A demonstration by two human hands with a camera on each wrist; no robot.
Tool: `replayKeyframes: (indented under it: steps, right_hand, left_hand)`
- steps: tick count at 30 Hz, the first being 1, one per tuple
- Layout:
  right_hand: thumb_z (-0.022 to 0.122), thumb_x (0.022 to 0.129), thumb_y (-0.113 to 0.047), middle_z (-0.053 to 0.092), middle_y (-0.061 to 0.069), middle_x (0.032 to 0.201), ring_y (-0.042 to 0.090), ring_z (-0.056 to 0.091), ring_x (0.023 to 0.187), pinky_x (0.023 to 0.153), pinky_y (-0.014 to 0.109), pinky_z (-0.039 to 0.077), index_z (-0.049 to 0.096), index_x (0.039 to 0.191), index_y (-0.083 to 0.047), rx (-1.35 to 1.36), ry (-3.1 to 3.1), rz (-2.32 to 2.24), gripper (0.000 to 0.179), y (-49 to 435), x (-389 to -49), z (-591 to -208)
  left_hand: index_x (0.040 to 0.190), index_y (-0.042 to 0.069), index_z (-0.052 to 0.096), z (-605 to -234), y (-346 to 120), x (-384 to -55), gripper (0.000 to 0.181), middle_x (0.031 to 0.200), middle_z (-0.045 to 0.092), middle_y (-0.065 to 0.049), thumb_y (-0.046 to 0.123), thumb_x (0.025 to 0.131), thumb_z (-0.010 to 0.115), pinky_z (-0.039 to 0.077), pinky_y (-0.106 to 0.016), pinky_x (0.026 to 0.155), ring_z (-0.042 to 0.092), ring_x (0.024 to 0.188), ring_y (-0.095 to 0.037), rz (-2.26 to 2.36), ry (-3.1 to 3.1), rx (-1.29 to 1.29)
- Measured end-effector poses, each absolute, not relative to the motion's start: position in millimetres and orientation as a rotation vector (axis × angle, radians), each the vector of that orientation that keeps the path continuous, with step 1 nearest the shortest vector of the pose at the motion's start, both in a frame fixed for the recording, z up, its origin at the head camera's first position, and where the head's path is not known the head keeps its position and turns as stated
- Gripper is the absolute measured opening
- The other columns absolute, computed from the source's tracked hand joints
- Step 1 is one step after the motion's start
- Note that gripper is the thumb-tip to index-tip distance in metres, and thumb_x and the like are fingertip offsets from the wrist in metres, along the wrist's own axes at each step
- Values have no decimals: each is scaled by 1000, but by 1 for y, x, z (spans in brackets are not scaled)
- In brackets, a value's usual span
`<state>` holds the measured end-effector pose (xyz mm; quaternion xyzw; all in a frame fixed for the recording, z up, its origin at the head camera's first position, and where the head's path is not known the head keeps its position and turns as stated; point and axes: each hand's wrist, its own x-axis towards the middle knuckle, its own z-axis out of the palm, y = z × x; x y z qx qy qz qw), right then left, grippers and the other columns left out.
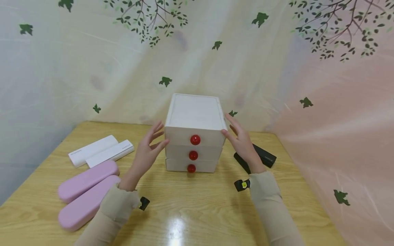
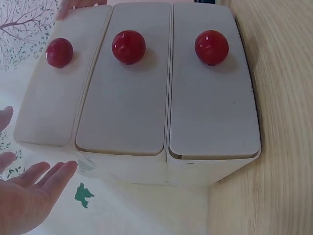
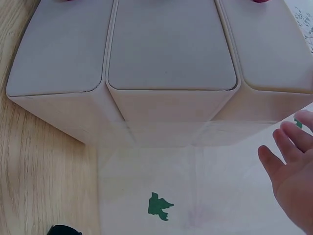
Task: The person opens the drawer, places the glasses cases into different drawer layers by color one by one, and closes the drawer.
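A white three-drawer box [image 1: 197, 112] stands upright on the table, each drawer front carrying a round red knob [image 1: 195, 139]. All three drawers are pushed in. My left hand [image 1: 145, 152] is at the box's left side, fingers extended and thumb tip right at the upper front corner. On the other side my right hand [image 1: 242, 145] has its fingers spread along the top right edge, the thumb overlapping the front corner in the head view. In the wrist views, the left fingers [image 2: 58, 177] and right fingers [image 3: 288, 147] are straight beside the box walls, gripping nothing.
Left of the box lie two long white cases [image 1: 109, 153] and, nearer, two rounded pink cases [image 1: 89, 179]. Two black cases [image 1: 264, 156] lie on the right, partly behind my right forearm. A leaf-patterned curtain [image 1: 129, 85] hangs behind the wooden table [image 1: 184, 212].
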<state>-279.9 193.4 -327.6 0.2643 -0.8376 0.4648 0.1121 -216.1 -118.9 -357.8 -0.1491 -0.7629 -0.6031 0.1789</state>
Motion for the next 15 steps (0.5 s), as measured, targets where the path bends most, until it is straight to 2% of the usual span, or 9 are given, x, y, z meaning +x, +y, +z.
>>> replayKeyframes:
  steps: [8, 11, 15]
  right_hand:
    - [53, 100, -18, 24, 4, 161, 25, 21, 150, 120, 50, 23, 32, 152, -14, 857, -2469, 1373, 56, 193, -284, -326]
    - [53, 100, -20, 22, 3, 162, 25, 19, 150, 120, 50, 23, 32, 152, -13, 883, -2487, 1367, 57, 194, -284, -325]
    - [53, 100, -22, 19, 4, 163, 24, 16, 151, 121, 51, 21, 30, 152, -11, 917, -2505, 1364, 58, 195, -285, -324]
  left_hand:
    - [144, 5, 43, -362, -114, -196, 58, 140, 52, -18, 4, 90, 66, 52, -47, 95, 56, 123, -36, -1635, -2129, -323]
    - [138, 1, 49, -365, -109, -190, 53, 134, 57, -20, 1, 89, 67, 56, -32, 90, 61, 116, -36, -1616, -2093, -301]
    - [132, -1, 55, -366, -101, -184, 47, 127, 62, -20, -2, 87, 68, 53, -13, 82, 64, 108, -36, -1650, -2019, -281]
